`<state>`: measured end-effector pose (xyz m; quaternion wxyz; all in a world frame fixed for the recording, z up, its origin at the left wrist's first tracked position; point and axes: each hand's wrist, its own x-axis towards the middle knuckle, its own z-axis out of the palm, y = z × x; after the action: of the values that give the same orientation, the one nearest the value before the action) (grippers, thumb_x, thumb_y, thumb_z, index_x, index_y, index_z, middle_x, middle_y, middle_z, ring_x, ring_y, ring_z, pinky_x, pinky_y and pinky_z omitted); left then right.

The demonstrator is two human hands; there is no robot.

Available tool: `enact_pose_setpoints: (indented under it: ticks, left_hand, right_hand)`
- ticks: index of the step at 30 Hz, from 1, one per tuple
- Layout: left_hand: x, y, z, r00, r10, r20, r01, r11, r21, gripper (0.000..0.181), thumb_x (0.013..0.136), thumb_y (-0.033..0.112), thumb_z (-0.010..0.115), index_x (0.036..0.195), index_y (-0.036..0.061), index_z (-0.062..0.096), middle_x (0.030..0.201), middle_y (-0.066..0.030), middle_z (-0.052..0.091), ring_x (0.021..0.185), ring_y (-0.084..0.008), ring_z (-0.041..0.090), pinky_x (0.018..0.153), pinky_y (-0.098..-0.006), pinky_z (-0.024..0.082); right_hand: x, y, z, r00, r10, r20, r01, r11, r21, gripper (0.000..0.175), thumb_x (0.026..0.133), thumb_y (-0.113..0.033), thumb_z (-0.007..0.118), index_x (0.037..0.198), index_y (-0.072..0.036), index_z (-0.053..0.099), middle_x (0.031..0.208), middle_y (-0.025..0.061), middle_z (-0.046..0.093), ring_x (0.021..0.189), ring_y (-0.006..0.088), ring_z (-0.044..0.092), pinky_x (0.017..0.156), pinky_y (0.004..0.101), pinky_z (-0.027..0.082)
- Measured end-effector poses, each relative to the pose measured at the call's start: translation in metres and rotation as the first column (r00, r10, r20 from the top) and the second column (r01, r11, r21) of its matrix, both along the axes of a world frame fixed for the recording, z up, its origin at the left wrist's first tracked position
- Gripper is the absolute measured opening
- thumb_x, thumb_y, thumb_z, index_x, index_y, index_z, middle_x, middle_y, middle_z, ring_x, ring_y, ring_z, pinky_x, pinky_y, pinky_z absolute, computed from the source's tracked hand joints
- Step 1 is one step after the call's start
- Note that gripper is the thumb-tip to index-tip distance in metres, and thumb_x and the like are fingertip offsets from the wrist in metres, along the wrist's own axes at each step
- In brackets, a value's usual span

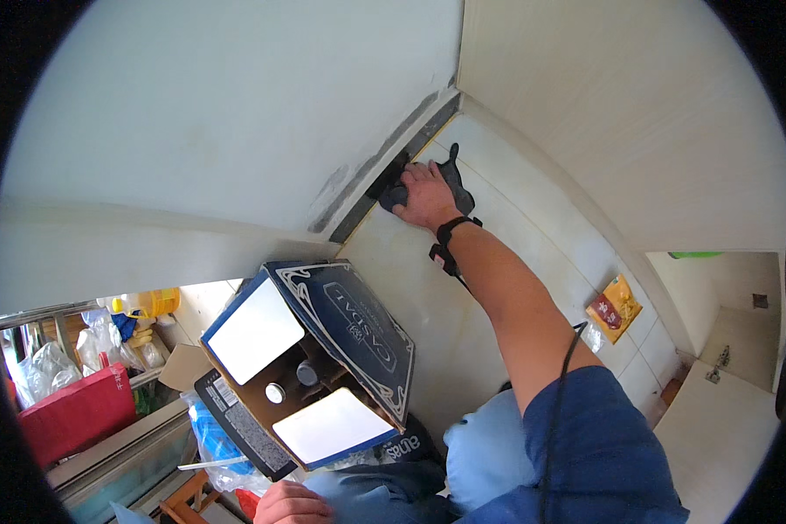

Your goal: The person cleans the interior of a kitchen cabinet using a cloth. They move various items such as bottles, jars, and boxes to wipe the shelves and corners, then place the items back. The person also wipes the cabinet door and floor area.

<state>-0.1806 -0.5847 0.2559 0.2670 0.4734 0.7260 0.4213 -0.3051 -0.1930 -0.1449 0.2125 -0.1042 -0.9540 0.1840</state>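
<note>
My right hand (pixel 426 195) presses a bunched dark cloth (pixel 457 180) against the foot of the wall. Under its fingertips runs a black skirting strip (pixel 393 177), which looks darker and shinier beside the cloth. Part of the cloth spreads onto the pale tiled floor (pixel 432 288). A black strap with a small device (pixel 444 259) and a cable sits on my right wrist. At the bottom edge, my left hand (pixel 293 503) rests by my knee with its fingers curled; the picture cuts off the rest, so its grip is hidden.
An open dark blue carton (pixel 347 321) with capped bottles (pixel 275 393) stands left of my knees. A yellow-red packet (pixel 616 308) lies on the floor at right, near an open cabinet door (pixel 714 426). Bags and a red box (pixel 78 412) fill the lower left.
</note>
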Motion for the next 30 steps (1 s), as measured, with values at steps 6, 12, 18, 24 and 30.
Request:
enact_pose_setpoints:
  ticks: [6,12,18,24,30]
  left_hand:
    - [0.002,-0.006,-0.003,0.999,0.034,-0.008,-0.034,0.999,0.040,0.039,0.099,0.035,0.064,0.090,-0.0032,0.064,0.088,-0.0180,0.067,0.078,-0.0359,0.065,0.069,-0.0460,0.053]
    - [0.004,-0.004,-0.003,1.000,-0.004,0.009,0.003,0.999,0.042,0.040,0.100,0.036,0.064,0.092,-0.0028,0.064,0.089,-0.0177,0.067,0.079,-0.0351,0.065,0.070,-0.0451,0.053]
    - [-0.001,-0.003,-0.003,0.999,-0.029,0.027,0.028,0.998,0.050,0.041,0.102,0.038,0.064,0.095,-0.0027,0.065,0.094,-0.0181,0.068,0.082,-0.0359,0.065,0.074,-0.0464,0.054]
    - [-0.010,-0.012,-0.004,0.994,0.109,0.016,-0.108,0.992,-0.073,0.039,0.104,0.034,0.061,0.102,-0.0044,0.066,0.103,-0.0228,0.069,0.094,-0.0392,0.066,0.083,-0.0485,0.055]
    - [-0.037,-0.005,-0.003,0.985,0.141,-0.103,-0.157,0.972,-0.176,0.039,0.106,0.034,0.058,0.105,-0.0041,0.066,0.110,-0.0247,0.069,0.103,-0.0383,0.066,0.092,-0.0481,0.052]
  right_hand:
    - [0.003,-0.002,0.011,0.924,0.362,0.126,-0.361,0.932,-0.027,0.062,0.073,-0.042,0.075,0.119,-0.001,0.067,0.134,0.0199,0.064,0.129,0.0369,0.057,0.119,0.0522,0.035]
    - [0.012,0.016,0.018,0.971,0.011,0.240,-0.008,1.000,-0.015,0.053,0.069,-0.035,0.079,0.110,-0.004,0.067,0.121,0.0169,0.067,0.119,0.0360,0.061,0.109,0.0494,0.042]
    - [0.045,0.003,0.012,0.869,0.490,0.063,-0.448,0.836,-0.317,0.047,0.067,-0.016,0.081,0.111,-0.007,0.067,0.115,0.0168,0.065,0.115,0.0392,0.062,0.100,0.0484,0.051]
    - [0.017,0.112,-0.007,0.844,-0.393,0.365,0.424,0.905,-0.007,0.100,0.074,-0.058,0.078,0.156,-0.014,0.042,0.165,0.0239,0.028,0.149,0.0531,0.027,0.116,0.0721,0.024]
    - [0.006,0.043,-0.037,0.979,-0.189,0.079,0.189,0.982,0.010,0.083,0.081,-0.045,0.075,0.147,-0.001,0.049,0.155,0.0250,0.045,0.150,0.0438,0.034,0.122,0.0598,0.029]
